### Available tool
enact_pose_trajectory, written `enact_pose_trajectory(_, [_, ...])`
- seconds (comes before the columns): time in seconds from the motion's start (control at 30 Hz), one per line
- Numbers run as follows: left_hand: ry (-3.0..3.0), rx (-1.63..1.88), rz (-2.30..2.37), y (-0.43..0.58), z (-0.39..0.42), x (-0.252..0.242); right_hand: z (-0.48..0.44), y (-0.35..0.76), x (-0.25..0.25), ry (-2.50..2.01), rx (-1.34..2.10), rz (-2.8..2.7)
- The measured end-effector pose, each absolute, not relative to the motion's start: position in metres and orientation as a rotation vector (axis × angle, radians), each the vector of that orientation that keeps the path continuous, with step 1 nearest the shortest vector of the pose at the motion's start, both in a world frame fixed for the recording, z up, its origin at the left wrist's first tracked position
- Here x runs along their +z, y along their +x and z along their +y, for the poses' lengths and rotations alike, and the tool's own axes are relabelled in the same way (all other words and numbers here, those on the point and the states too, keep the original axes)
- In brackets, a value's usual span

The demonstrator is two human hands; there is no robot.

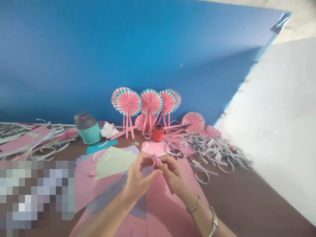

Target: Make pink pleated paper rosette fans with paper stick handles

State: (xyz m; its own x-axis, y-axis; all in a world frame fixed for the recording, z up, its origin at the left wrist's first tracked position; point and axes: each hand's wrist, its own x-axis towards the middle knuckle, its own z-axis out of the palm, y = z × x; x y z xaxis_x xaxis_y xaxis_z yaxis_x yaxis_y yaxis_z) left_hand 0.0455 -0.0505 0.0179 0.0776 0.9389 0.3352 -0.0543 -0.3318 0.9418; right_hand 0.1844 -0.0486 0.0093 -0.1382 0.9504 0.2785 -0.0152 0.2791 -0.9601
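Note:
My left hand (139, 179) and my right hand (174, 174) meet above a brown table, and both pinch a small folded pink paper piece (155, 159) between the fingertips. Bracelets circle my right wrist. Under my hands lie pink paper sheets (168, 210), and a pale green sheet (113, 161) lies to their left. Behind them, several finished pink paper fans (148, 103) on paper sticks lean against a blue board.
A red thread spool (158, 133) and scissors (174, 149) lie just beyond my hands. A teal container with a grey lid (87, 128) stands at the left. Curled paper strips (214, 153) pile up on the right and far left. A white board (278, 115) slants along the right.

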Motion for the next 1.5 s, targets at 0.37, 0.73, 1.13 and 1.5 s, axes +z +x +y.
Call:
enact_pose_trajectory(0.37, [1.290, 1.449, 1.009, 0.048, -0.050, 0.015, -0.048, 0.182, 0.007, -1.006, 1.029, -1.524])
enact_pose_trajectory(0.73, [1.121, 1.587, 1.043, 0.032, -0.035, 0.011, -0.043, 0.199, 0.011, -1.371, 0.739, -1.680])
enact_pose_trajectory(1.13, [1.070, 1.564, 0.914, 0.024, -0.023, 0.003, -0.046, 0.199, 0.024, -1.403, 0.142, -1.967])
enact_pose_trajectory(1.5, [0.975, 1.568, 0.794, 0.012, -0.014, 0.005, -0.039, 0.207, 0.015, -1.387, 0.023, -1.989])
